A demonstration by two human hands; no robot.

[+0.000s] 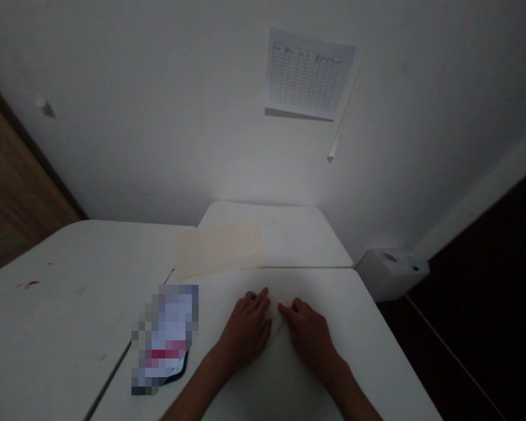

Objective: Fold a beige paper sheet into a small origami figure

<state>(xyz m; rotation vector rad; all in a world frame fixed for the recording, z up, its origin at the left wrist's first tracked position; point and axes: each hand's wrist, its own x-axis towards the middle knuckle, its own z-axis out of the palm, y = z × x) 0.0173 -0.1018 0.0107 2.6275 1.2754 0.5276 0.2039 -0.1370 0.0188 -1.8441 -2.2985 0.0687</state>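
A small pale piece of folded paper (276,320) lies on the white table between my two hands, and a slanted straight edge of it shows at its lower right. My left hand (249,324) rests on the paper's left side, fingers stretched forward and flat, thumb apart. At the right edge of the paper is my right hand (307,330), its fingers curled in and the index fingertip against the paper. The right thumb is mostly hidden, and my hands cover part of the paper.
A cream sheet (219,248) lies farther back across the table joint. Left of my hands is a blurred-out phone (170,333). The white table (333,374) meets a wall with a printed chart (305,73). A white container (388,275) stands beyond the right edge.
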